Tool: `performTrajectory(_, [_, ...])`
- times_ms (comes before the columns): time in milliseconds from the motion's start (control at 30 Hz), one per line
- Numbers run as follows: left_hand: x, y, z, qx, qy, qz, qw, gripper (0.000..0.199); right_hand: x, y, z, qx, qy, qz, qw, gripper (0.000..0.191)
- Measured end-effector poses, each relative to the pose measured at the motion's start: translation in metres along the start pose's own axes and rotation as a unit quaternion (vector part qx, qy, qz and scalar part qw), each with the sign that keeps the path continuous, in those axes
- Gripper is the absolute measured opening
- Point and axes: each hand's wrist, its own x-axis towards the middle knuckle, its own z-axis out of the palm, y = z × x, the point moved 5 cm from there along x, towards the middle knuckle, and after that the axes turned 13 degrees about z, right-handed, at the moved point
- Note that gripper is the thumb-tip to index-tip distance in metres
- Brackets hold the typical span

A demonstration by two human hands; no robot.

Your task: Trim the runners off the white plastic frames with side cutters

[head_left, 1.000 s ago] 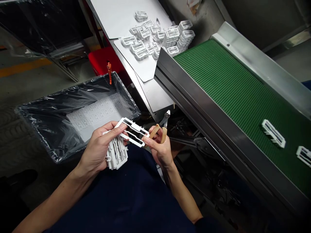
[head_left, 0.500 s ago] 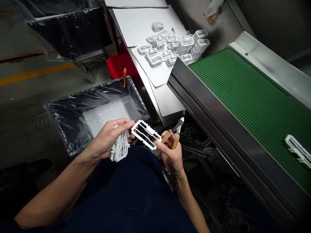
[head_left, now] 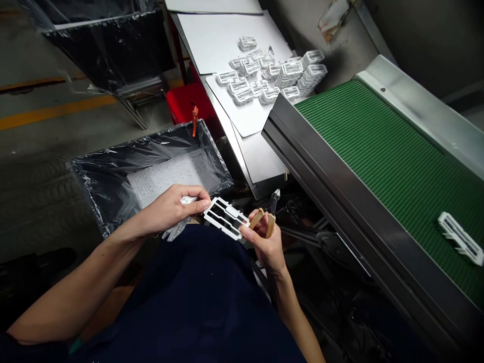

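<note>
My left hand [head_left: 172,207] is closed round a bunch of white plastic frames [head_left: 176,231], mostly hidden behind the palm. Its thumb and fingertips also meet the left corner of a single white plastic frame [head_left: 226,218], a slotted rectangle with thin bars across it. My right hand [head_left: 267,245] pinches the other end of that frame between thumb and finger. Tucked in the same right hand are nippers [head_left: 270,225] with tan handles, their handles spread and metal tips pointing up and away.
Stacks of white frames [head_left: 289,73] stand on a paper-covered table [head_left: 245,121]. At right, a green ribbed conveyor [head_left: 378,151] carries one white frame [head_left: 459,237]. A bin lined with black plastic [head_left: 109,166] sits at left, beside a red stool [head_left: 185,103].
The single frame has dropped slightly and lies flatter. The bunch in my left hand has turned and shows less. The nippers' tips have shifted lower. The frame on the conveyor has moved left, into fuller view.
</note>
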Motion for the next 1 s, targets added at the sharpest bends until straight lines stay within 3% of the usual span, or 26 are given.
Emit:
performTrajectory(100, [0.005,0.002,-0.001,0.069,-0.05,0.048,0.995,0.023,-0.001,0.007,-0.003,-0.001,-0.006,0.013,1.0,0.029])
performTrajectory(233, [0.013,0.002,0.0,0.077,-0.052,0.092,0.991,0.023,-0.005,0.018,-0.009,0.002,-0.005,0.036,0.999,0.032])
performTrajectory(333, [0.015,-0.003,0.003,0.054,-0.046,0.072,0.995,0.022,-0.009,0.026,-0.016,0.014,0.018,0.041,0.999,0.035])
performTrajectory(467, [0.013,-0.011,0.014,0.005,-0.102,0.011,0.995,0.023,-0.014,0.033,-0.023,0.036,0.064,0.03,0.997,0.037])
performTrajectory(833, [0.022,-0.011,0.029,0.041,-0.18,0.033,0.982,0.023,-0.025,0.035,-0.029,0.046,0.108,0.015,0.993,0.033])
performTrajectory(1000, [0.025,-0.001,0.033,0.103,-0.181,0.129,0.969,0.019,-0.028,0.041,-0.03,0.029,0.118,0.032,0.992,0.035])
